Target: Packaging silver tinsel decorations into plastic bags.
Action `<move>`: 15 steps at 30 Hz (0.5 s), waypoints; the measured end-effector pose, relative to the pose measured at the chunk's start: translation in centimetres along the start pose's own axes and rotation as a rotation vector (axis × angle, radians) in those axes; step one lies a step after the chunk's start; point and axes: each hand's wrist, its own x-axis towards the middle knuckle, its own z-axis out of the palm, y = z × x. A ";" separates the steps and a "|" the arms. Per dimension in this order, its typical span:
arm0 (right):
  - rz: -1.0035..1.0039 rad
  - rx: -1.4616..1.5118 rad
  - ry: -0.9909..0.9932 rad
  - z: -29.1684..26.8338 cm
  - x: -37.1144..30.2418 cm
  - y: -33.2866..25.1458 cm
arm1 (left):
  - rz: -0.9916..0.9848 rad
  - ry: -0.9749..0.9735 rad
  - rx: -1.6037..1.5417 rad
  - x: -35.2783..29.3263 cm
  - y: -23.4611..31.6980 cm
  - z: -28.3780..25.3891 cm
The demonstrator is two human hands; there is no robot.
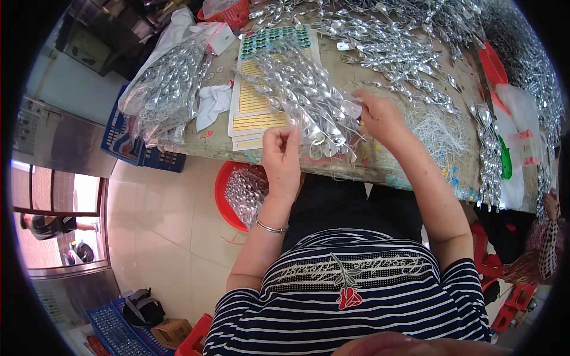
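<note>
A clear plastic bag of twisted silver strips [300, 80] lies slanting across the table in front of me, its looped ends toward my body. My left hand [281, 157] is closed, thumb and fingertips pinched on the bag's near left edge. At the other side, my right hand [383, 117] pinches the bag's right edge near the same end. Under the bag lie printed sheets [252, 98] with yellow rows, and a card of green shiny stickers [255, 40] is at their far end. White thin strings [436, 133] lie tangled to the right of my right hand.
Another filled bag [172, 83] rests at the table's left, beside a crumpled white cloth [214, 105]. Loose silver strips [392, 50] cover the far side. A red basin [222, 193] stands on the floor below the edge. A green-handled tool [505, 157] and another person's sleeve [547, 249] are at right.
</note>
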 end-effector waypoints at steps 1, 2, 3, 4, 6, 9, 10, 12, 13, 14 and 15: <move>-0.006 0.084 0.008 -1.0 0.3 -0.8 | 0.031 0.015 0.018 0.6 0.8 0.1; -0.015 0.171 0.017 -1.9 0.8 -1.6 | 0.066 0.031 0.038 1.3 2.1 0.3; -0.017 0.171 0.022 -2.6 1.4 -1.9 | 0.048 0.059 -0.007 1.9 3.9 0.7; -0.057 0.123 0.062 -3.3 2.4 -2.1 | 0.053 0.057 -0.007 3.0 4.6 0.7; -0.105 0.075 0.108 -5.1 4.6 -2.9 | 0.280 0.088 0.066 5.6 6.3 0.2; -0.114 0.309 0.012 -9.5 8.0 -5.2 | 0.365 0.181 0.090 9.2 10.4 0.2; -0.120 0.327 0.018 -11.0 8.9 -5.9 | 0.410 0.205 0.100 10.6 11.4 -0.1; -0.469 0.546 0.123 -12.6 10.4 -5.4 | 0.366 0.161 0.046 12.2 14.8 -0.2; -0.823 0.758 0.217 -13.3 10.8 -5.1 | 0.315 0.121 -0.004 12.6 15.9 -0.3; -0.834 0.765 0.210 -13.5 10.8 -6.2 | 0.320 0.134 0.000 12.9 15.7 -1.0; -0.478 0.583 0.121 -13.9 10.3 -8.2 | 0.331 0.094 0.022 13.3 15.2 -1.6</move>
